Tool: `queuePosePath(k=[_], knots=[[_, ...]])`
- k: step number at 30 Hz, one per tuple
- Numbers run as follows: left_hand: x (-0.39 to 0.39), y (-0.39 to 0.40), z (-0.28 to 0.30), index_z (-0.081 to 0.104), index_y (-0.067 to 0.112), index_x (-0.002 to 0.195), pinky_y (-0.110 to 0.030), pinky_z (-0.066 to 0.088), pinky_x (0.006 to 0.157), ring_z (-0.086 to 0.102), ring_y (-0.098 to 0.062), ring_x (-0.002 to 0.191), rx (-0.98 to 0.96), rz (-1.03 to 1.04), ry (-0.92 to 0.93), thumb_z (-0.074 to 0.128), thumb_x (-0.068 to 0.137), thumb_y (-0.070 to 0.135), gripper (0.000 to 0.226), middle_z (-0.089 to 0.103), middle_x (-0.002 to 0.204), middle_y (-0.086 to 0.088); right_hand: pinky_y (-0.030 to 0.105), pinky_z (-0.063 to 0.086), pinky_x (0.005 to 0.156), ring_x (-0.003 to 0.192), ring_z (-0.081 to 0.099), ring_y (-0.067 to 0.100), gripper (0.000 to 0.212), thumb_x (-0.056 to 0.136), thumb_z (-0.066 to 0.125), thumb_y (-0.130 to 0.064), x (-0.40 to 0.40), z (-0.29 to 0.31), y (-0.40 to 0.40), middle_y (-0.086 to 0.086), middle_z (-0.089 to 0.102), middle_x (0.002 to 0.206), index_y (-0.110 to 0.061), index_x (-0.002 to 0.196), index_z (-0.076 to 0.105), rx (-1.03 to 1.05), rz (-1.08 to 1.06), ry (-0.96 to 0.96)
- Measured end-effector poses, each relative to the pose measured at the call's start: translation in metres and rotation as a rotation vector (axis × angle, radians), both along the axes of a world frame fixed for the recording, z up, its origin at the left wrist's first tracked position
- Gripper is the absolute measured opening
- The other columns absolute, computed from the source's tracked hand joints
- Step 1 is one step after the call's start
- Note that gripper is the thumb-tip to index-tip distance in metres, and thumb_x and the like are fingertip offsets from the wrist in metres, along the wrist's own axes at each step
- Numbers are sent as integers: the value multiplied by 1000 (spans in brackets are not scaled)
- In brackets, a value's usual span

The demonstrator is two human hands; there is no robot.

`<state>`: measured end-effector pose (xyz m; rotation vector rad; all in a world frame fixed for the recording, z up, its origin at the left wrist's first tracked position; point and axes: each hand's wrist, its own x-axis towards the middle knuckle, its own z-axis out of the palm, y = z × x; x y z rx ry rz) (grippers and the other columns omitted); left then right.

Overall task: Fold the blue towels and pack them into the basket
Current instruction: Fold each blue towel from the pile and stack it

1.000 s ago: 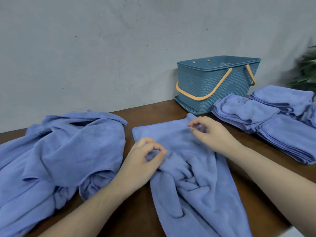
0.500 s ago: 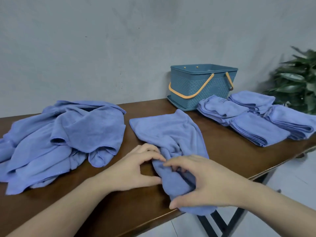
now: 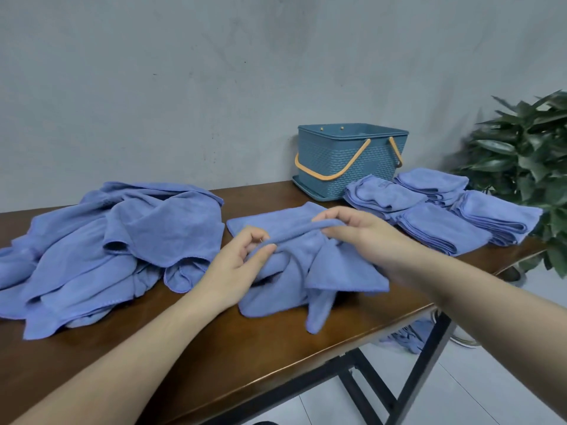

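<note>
A blue towel (image 3: 306, 271) lies crumpled in the middle of the brown table (image 3: 233, 351). My left hand (image 3: 236, 265) pinches one stretch of its hem. My right hand (image 3: 362, 231) pinches the same hem further right, lifted a little off the cloth. A heap of unfolded blue towels (image 3: 101, 250) covers the table's left side. Several folded blue towels (image 3: 445, 210) are stacked at the right. Behind them, by the wall, stands the teal basket (image 3: 349, 161) with orange handles; its inside is hidden.
A leafy plant (image 3: 527, 167) stands past the table's right end. The table's front edge runs diagonally at lower right, with black legs (image 3: 368, 391) below. Another blue cloth (image 3: 405, 335) lies on the pale floor under the table.
Both hands came up from the towel's near end and now hold its hem raised between them. The towel has bunched closer to the middle. The camera view has pulled back.
</note>
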<state>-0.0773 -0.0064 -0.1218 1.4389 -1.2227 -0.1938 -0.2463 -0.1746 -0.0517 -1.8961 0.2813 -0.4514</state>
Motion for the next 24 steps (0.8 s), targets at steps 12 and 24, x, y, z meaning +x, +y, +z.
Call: queuePosePath(k=[12,24], knots=[[17,14,-3,63,45,117,-21,44,88,55,-3,100,194,-13,-424,63,86,56,33,53,112,22,23,42,76,75,53,3,32,87,77,-23,-12,-12,-26,-15,58,91,-40,107,58,-652,51,323],[-33,18,5,73,23,99,-31,50,77,62,-9,89,147,-266,-851,72,90,41,21,67,99,12,26,46,91,99,57,10,30,95,66,-45,-67,-36,-3,-11,63,115,-28,120,66,-1192,409,73]])
